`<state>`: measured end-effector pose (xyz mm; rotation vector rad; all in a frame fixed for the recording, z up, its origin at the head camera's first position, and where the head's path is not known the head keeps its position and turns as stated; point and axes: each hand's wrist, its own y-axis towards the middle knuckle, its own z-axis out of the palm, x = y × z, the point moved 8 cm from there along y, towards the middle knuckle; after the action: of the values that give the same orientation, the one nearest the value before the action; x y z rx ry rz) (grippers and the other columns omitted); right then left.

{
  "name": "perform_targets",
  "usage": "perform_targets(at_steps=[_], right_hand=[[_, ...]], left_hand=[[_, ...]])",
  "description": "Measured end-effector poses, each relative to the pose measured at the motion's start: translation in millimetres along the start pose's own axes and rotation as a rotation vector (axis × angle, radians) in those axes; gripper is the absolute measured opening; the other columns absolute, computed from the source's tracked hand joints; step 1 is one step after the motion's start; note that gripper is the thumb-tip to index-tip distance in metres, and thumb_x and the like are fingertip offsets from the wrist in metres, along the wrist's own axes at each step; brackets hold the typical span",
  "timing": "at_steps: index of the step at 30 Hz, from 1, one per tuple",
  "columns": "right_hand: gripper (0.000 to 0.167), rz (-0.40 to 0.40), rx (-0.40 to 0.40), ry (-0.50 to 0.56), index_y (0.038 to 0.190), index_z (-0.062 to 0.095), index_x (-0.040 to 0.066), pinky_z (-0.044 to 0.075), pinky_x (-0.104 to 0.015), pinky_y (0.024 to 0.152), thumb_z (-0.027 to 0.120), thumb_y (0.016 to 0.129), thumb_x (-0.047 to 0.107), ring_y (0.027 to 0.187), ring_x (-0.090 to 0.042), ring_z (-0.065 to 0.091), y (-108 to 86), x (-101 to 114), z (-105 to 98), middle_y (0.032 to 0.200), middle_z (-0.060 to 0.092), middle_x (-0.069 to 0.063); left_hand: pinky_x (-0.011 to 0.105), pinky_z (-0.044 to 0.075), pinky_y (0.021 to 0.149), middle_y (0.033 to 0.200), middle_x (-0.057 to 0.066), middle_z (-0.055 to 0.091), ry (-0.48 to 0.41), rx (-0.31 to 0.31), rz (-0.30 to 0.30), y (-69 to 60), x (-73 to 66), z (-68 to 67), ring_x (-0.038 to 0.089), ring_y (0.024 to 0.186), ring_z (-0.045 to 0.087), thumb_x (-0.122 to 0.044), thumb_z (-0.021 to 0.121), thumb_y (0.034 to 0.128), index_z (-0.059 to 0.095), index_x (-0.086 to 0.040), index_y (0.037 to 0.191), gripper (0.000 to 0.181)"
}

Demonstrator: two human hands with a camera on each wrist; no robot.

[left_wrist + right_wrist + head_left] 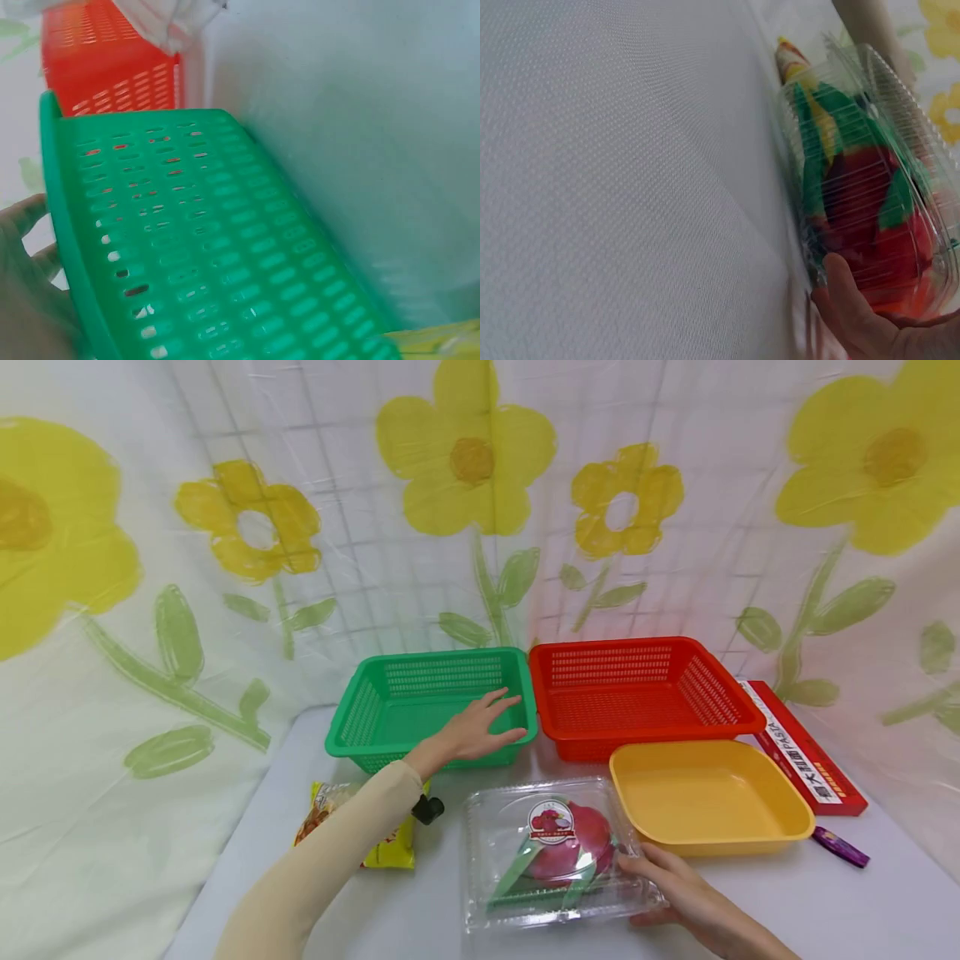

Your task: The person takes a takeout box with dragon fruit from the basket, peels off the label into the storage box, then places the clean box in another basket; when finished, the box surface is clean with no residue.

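Note:
A clear plastic clamshell box [547, 852] with a red and green dragon fruit [573, 843] inside sits at the front of the table. My right hand [682, 893] grips its right side; in the right wrist view the fingers of the right hand [877, 322] lie at the end of the box [870, 187]. Over the front right part of the green basket [427, 753] is my left hand [483, 727], fingers spread and holding nothing. In the left wrist view the left hand [30, 277] is beside the rim of the green basket [225, 225].
A red basket [652, 732] stands right of the green one, with a yellow tray [708, 802] in front of it. At the right lie a red pasta box [806, 752] and a small purple packet [840, 846]. A yellow snack bag [393, 852] lies partly under my left forearm.

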<state>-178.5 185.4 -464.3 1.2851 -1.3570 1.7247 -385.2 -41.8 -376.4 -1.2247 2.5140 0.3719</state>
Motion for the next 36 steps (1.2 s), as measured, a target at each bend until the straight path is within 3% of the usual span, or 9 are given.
perform_targets(at_steps=[6, 11, 16, 20, 25, 31, 36], right_hand=[[0.078, 0.011, 0.012, -0.023, 0.151, 0.012, -0.013, 0.054, -0.054, 0.085, 0.047, 0.104, 0.038, 0.103, -0.026, 0.055, 0.3, 1, 0, 0.128, 0.054, -0.018], [0.077, 0.002, 0.022, -0.024, 0.151, 0.011, -0.014, 0.054, -0.054, 0.086, 0.046, 0.104, 0.038, 0.103, -0.025, 0.056, 0.1, 1, 1, 0.128, 0.054, -0.017], [0.076, -0.008, 0.016, -0.03, 0.15, 0.015, -0.014, 0.054, -0.053, 0.086, 0.046, 0.104, 0.038, 0.104, -0.025, 0.056, -0.1, 1, 2, 0.13, 0.053, -0.018], [0.075, -0.003, -0.002, -0.04, 0.149, 0.017, -0.014, 0.055, -0.052, 0.086, 0.046, 0.103, 0.038, 0.107, -0.026, 0.054, 0.0, 1, 0, 0.133, 0.049, -0.023], [0.075, 0.012, -0.033, -0.06, 0.148, 0.022, -0.014, 0.055, -0.052, 0.084, 0.046, 0.103, 0.04, 0.112, -0.031, 0.05, -1.9, 4, -5, 0.136, 0.043, -0.03], [0.064, -0.008, -0.058, -0.129, 0.138, 0.039, -0.014, 0.057, -0.046, 0.083, 0.046, 0.103, 0.039, 0.105, -0.024, 0.054, -6.0, 9, -16, 0.125, 0.055, -0.018], [0.061, 0.004, -0.097, -0.193, 0.132, 0.047, -0.014, 0.058, -0.041, 0.08, 0.047, 0.103, 0.039, 0.095, -0.021, 0.058, -9.4, 14, -25, 0.114, 0.061, -0.01]], left_hand=[[0.058, 0.032, 0.11, 0.163, 0.0, 0.019, -0.024, -0.087, 0.028, -32.2, -0.5, -11.7, 0.03, 0.147, 0.024, -0.062, 0.046, 0.0957, 0.029, -0.029, 0.156, 0.071], [0.058, 0.035, 0.108, 0.161, 0.001, 0.025, -0.035, -0.185, 0.099, -68.0, -9.6, -20.4, 0.03, 0.144, 0.029, -0.055, 0.053, 0.0959, 0.032, -0.028, 0.155, 0.069], [0.059, 0.037, 0.106, 0.16, 0.001, 0.027, -0.05, -0.233, 0.129, -105.6, -17.8, -21.6, 0.029, 0.143, 0.032, -0.051, 0.056, 0.0955, 0.032, -0.028, 0.155, 0.068], [0.058, 0.04, 0.104, 0.16, -0.002, 0.028, -0.085, -0.256, 0.143, -126.2, -26.9, -18.9, 0.027, 0.143, 0.032, -0.049, 0.06, 0.0937, 0.034, -0.029, 0.154, 0.068], [0.055, 0.039, 0.106, 0.159, -0.002, 0.029, -0.089, -0.225, 0.194, -132.2, -43.0, -5.7, 0.022, 0.143, 0.032, -0.05, 0.062, 0.0919, 0.034, -0.033, 0.154, 0.07], [0.052, 0.036, 0.109, 0.16, -0.011, 0.023, -0.081, -0.157, 0.227, -129.8, -53.3, 12.7, 0.018, 0.145, 0.027, -0.053, 0.065, 0.0888, 0.032, -0.037, 0.154, 0.075], [0.057, 0.033, 0.109, 0.161, -0.009, 0.023, -0.071, -0.119, 0.281, -130.6, -56.4, 21.9, 0.023, 0.147, 0.025, -0.058, 0.064, 0.0867, 0.033, -0.034, 0.154, 0.078]])
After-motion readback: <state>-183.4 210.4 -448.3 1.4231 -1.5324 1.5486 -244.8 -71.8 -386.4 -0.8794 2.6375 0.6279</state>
